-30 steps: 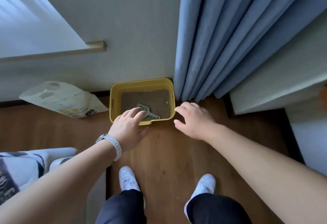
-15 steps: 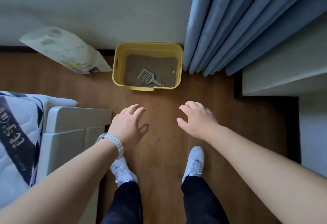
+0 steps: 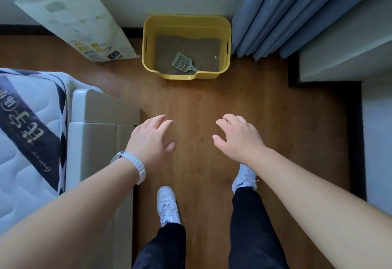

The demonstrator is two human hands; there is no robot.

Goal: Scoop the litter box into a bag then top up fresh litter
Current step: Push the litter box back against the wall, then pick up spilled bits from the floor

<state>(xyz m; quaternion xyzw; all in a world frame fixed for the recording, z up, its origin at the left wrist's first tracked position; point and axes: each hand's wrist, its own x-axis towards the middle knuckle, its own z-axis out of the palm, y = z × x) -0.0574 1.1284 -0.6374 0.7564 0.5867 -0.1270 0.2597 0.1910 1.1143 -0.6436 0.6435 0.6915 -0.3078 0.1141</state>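
Note:
A yellow litter box (image 3: 148,60) stands on the wooden floor against the wall, with brown litter in it. A grey slotted scoop (image 3: 182,62) lies on the litter, its handle pointing to the box's front right. A white litter bag (image 3: 78,24) lies on its side to the left of the box. My left hand (image 3: 151,141), with a white watch on the wrist, and my right hand (image 3: 238,137) hover above the floor well short of the box. Both have relaxed, spread fingers and hold nothing.
A blue curtain (image 3: 286,14) hangs right beside the box. A bed with a quilted mattress (image 3: 25,141) and a pale frame (image 3: 99,133) fills the left side. A white ledge with dark trim (image 3: 339,60) juts out at the right. My two feet in white shoes stand below.
The view has tilted downward and the box now appears farther from my hands. Both hands stay empty and spread, and my feet have shifted on the floor.

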